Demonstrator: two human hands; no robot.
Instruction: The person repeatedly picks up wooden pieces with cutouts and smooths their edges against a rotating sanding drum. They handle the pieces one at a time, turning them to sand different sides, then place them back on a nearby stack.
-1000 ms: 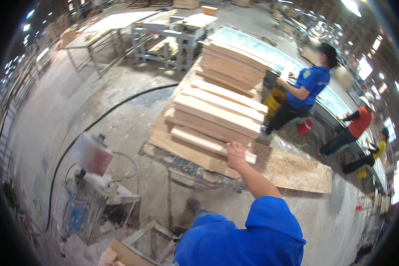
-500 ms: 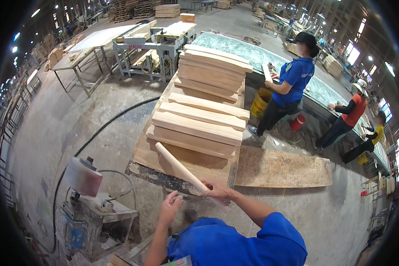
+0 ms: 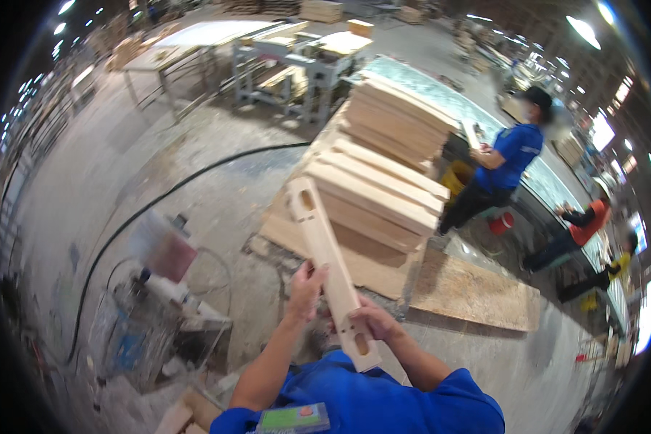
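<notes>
Slanting in front of me is a pale wooden rail [image 3: 329, 264] with oval slots near both ends and small round holes beside them. My right hand [image 3: 375, 318] grips its right edge near the lower end. At the left edge, around the middle, my left hand [image 3: 307, 289] is closed, its fingers partly hidden by the wood. Past the rail's upper end lies a pile of similar wooden pieces [image 3: 383, 184] on a board [image 3: 296, 235]. A taller stack of wooden pieces [image 3: 401, 108] stands behind it.
To my left stands a machine with a blurred grey-and-red head [image 3: 163, 246]. A black hose [image 3: 195, 173] curves over the floor. A flat board [image 3: 477, 293] lies at right. A co-worker in blue [image 3: 517, 155] stands by a long green-topped table [image 3: 441, 90], near a red bucket [image 3: 500, 223].
The rail has turned, so its slotted face now shows and it stands steeper. My left hand has moved from beside it onto its left edge. My view has shifted and tilted.
</notes>
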